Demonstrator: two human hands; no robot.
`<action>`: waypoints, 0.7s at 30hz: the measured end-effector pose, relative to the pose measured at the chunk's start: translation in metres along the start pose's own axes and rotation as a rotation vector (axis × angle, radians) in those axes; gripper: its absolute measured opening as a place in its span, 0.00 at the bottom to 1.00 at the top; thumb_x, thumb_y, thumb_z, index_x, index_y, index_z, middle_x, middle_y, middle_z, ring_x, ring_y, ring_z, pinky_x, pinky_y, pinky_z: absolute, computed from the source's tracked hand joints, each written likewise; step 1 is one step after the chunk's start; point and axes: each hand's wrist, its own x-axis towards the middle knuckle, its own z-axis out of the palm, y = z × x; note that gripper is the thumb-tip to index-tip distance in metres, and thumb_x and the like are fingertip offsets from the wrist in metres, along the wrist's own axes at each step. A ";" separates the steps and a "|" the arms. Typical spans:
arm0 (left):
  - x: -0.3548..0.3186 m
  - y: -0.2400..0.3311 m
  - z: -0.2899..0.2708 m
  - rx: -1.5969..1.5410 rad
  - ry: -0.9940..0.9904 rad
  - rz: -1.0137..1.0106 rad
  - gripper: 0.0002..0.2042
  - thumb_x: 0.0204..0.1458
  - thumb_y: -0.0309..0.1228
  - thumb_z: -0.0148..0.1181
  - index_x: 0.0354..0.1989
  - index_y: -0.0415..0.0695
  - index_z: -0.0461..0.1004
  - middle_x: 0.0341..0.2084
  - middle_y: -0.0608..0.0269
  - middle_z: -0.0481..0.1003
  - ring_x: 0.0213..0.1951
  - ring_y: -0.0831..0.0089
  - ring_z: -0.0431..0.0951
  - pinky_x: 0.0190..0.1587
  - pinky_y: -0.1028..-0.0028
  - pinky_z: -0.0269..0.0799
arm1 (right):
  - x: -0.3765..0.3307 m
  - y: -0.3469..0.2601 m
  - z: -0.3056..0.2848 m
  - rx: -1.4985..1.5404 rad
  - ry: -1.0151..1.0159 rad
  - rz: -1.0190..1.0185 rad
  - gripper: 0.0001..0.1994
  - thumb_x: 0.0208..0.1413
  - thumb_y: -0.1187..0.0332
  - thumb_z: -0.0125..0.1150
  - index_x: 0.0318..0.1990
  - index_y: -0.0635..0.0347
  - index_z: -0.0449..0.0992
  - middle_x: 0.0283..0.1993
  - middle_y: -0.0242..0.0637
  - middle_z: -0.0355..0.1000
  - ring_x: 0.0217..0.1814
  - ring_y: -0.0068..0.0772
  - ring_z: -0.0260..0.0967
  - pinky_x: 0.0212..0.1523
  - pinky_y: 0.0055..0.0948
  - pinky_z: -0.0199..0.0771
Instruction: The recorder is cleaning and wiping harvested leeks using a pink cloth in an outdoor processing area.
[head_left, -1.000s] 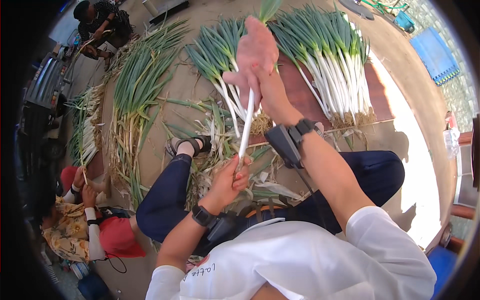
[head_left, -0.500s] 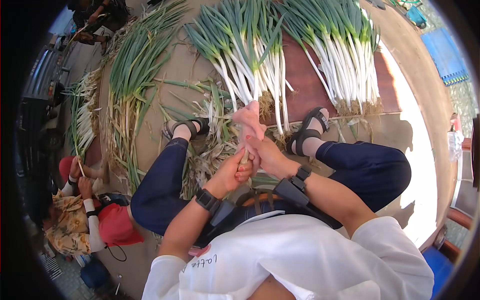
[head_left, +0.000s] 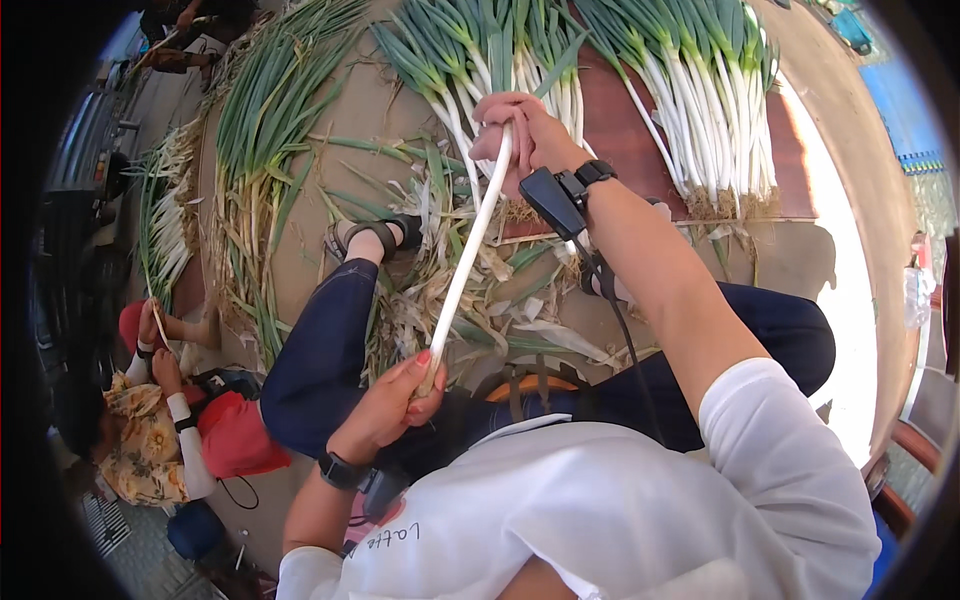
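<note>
A long green onion (head_left: pixel 468 255) runs slantwise between my two hands, its white stalk bare in the middle. My left hand (head_left: pixel 402 398), low near my lap, is closed round its root end. Farther out, my right hand (head_left: pixel 545 132) grips a pink cloth (head_left: pixel 508 110) wrapped round the upper stalk. Green leaves of this onion seem to reach past the cloth, merging with the pile behind. Just beyond lies a bunch of white-stalked green onions (head_left: pixel 452 120), partly hidden by my right hand.
To the right, another neat bunch (head_left: pixel 708 130) lies on a reddish-brown board (head_left: pixel 625 140). Untrimmed green onions (head_left: pixel 265 130) stretch along the left. Peeled husks (head_left: pixel 430 290) litter the ground between my feet. A co-worker in a floral top (head_left: pixel 150 440) sits at the left, handling a stalk.
My hands were together over the root end. Now my right hand and the pink cloth have slid far up the stalk, while my left hand has drawn back toward my lap.
</note>
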 end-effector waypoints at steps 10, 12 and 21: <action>0.097 0.043 0.005 -0.099 0.008 0.212 0.15 0.60 0.42 0.34 0.29 0.45 0.62 0.10 0.74 0.53 0.12 0.85 0.50 0.14 0.85 0.45 | -0.076 0.029 0.070 -0.153 0.140 0.285 0.23 0.58 0.60 0.43 0.56 0.65 0.53 0.51 0.41 0.62 0.49 0.34 0.63 0.50 0.35 0.64; 0.119 0.054 -0.009 -0.124 -0.030 0.159 0.15 0.60 0.42 0.34 0.29 0.46 0.61 0.11 0.74 0.54 0.12 0.85 0.50 0.14 0.85 0.46 | -0.120 0.044 0.078 -0.399 0.192 0.408 0.19 0.56 0.60 0.49 0.50 0.63 0.62 0.44 0.35 0.67 0.44 0.29 0.64 0.45 0.29 0.65; 0.143 0.043 -0.014 -0.400 -0.332 0.023 0.11 0.57 0.34 0.39 0.43 0.41 0.61 0.21 0.69 0.61 0.17 0.84 0.56 0.18 0.86 0.53 | -0.161 0.025 0.008 -0.188 0.178 0.275 0.18 0.55 0.62 0.47 0.48 0.64 0.65 0.43 0.38 0.67 0.41 0.27 0.65 0.44 0.26 0.66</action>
